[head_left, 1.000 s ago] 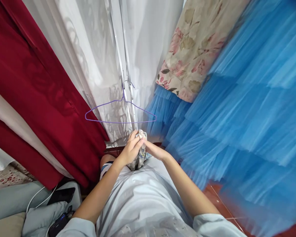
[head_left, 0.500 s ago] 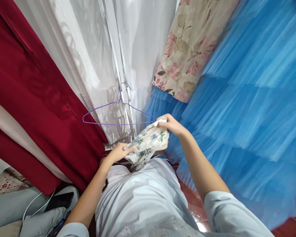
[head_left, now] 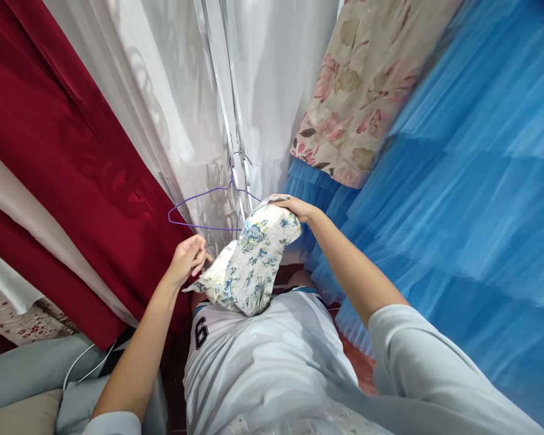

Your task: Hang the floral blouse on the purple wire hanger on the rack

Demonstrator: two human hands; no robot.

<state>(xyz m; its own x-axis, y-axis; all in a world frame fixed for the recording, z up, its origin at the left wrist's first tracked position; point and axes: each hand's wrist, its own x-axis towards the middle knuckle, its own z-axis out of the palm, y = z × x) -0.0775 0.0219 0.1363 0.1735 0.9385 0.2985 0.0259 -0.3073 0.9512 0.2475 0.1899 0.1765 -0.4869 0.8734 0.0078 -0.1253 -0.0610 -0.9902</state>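
Observation:
A small white cloth garment with a blue floral print (head_left: 260,260) hangs bunched in front of my waist. My right hand (head_left: 294,207) grips its upper right edge, with fingers partly hidden by the fabric. My left hand (head_left: 189,258) is beside the garment's left end, its fingers curled in and no cloth visible in them. Behind the garment is a thin purple hanger (head_left: 199,194), hooked on a white strip; the cloth and my right hand cover its right side.
A dark red curtain (head_left: 95,151) and white sheer fabric (head_left: 176,90) hang ahead and left. On the right are a pink-flowered cloth (head_left: 344,103) and a tiered blue tulle skirt (head_left: 457,199). Grey cushioned seating (head_left: 31,368) with a white cable (head_left: 75,365) stands lower left.
My left hand has let go of the garment and moved up and left. My right hand has shifted slightly left and up, and the cloth now hangs more spread out, covering the hanger's right side.

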